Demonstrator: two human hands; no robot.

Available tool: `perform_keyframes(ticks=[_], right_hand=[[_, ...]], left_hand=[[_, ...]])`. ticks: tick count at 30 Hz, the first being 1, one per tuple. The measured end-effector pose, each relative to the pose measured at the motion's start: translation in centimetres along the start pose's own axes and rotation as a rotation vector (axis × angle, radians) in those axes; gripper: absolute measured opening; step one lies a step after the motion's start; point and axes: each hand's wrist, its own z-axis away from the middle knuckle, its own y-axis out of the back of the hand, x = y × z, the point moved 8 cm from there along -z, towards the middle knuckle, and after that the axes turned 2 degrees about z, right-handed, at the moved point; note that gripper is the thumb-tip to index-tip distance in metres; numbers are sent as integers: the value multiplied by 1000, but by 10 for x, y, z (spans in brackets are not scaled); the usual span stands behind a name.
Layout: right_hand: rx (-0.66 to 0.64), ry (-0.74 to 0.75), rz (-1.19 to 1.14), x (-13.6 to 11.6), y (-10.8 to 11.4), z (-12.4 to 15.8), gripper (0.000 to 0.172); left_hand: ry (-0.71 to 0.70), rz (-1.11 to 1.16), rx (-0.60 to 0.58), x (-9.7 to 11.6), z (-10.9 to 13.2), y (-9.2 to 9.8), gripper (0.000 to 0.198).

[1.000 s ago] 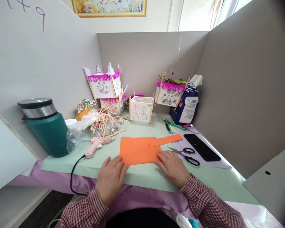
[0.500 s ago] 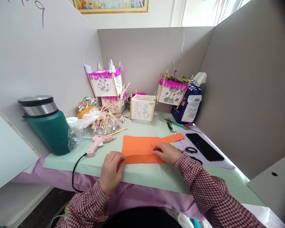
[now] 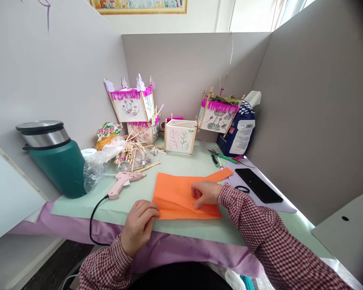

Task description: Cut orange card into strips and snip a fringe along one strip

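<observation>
A sheet of orange paper (image 3: 172, 189) lies on the green table covering in front of me, with a crease line running across its lower part. My left hand (image 3: 140, 225) is closed at the sheet's lower left edge, its thumb and fingers pinching the paper there. Over the right half of the sheet is my right hand (image 3: 207, 192), palm down, its thumb and bent fingers apart. From beneath the sheet's upper right side a narrow orange paper strip (image 3: 222, 174) sticks out. Beside my right wrist lie scissors (image 3: 242, 189), mostly hidden by the sleeve.
A pink glue gun (image 3: 124, 182) with a black cord lies left. Beyond it are wooden sticks (image 3: 134, 151) and a green tumbler (image 3: 59, 165). Paper lanterns (image 3: 180, 137) stand at the back. Pliers (image 3: 226, 157) and a black phone (image 3: 258, 185) are on the right.
The fold along the sheet's lower edge has come open, and that edge now reaches nearer to me. My right hand has shifted slightly left and its thumb has spread from the fingers.
</observation>
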Motion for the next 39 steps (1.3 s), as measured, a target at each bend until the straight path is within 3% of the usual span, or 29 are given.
perform_keyframes(ticks=[4,8,11,17,21,25,32,35,37,39], right_hand=[[-19,48,-1,-7,-6,5,11],[106,-21,12,-5,-1,15,27],[120,-100,58,-3,-3,20,42],[138,-97,63,-6,-7,21,21],[192,-163,93,-5,-7,25,26],[196,-135,22,-7,-14,28,22],[372,-192,196,-26,-11,38,32],[400,-220,256,-34,-13,35,19],[429,-173,231,-39,-16,31,16],[466,-50,131,-45,-19,26,26]], left_hand=[[20,-18,-20,-2,-2,-3,18],[18,-59,-54,-1,-4,-6,18],[7,-88,-63,2,-6,-7,16],[0,-99,-77,3,-8,-7,16],[-7,-95,-86,3,-7,-8,15],[8,-103,-82,4,-5,-7,14],[25,-110,-82,4,-5,-8,14],[22,-111,-76,3,-5,-9,13],[28,-118,-76,2,-5,-10,13],[28,-123,-69,2,-5,-10,13]])
